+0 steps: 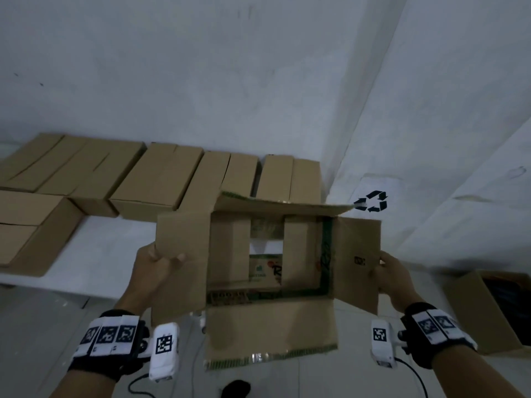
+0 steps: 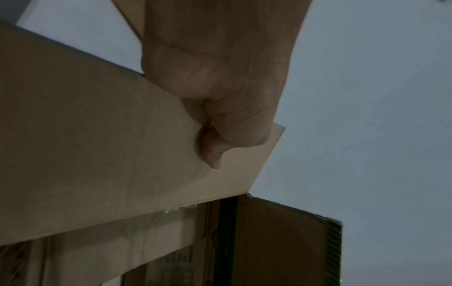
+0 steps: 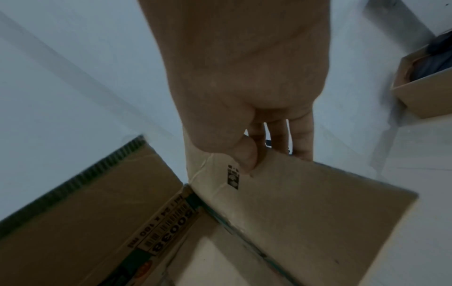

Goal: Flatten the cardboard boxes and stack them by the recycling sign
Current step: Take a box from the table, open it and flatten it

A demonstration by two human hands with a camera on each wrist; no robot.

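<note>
Head view looks down on an open cardboard box (image 1: 270, 254) held up in the air, all four top flaps splayed outward and a gap in the bottom showing pale floor through it. The left hand (image 1: 156, 265) pinches the outer edge of the left flap — thumb on the upper face, fingers curled beneath. From the left wrist camera the same grip shows: the thumb (image 2: 212, 151) pressed onto the flap's surface near its corner. The right hand (image 1: 393, 278) grips the right flap the same way — the right wrist view has the thumb on top beside a small printed mark, with fingers (image 3: 302, 139) wrapped behind the edge. Beyond the box, a row of closed cardboard boxes (image 1: 161, 179) lies on the floor against the white wall. The recycling sign (image 1: 372, 201) sits on the right-hand wall just past the box's far right corner. Another open carton (image 1: 474, 308) stands at the right.
</note>
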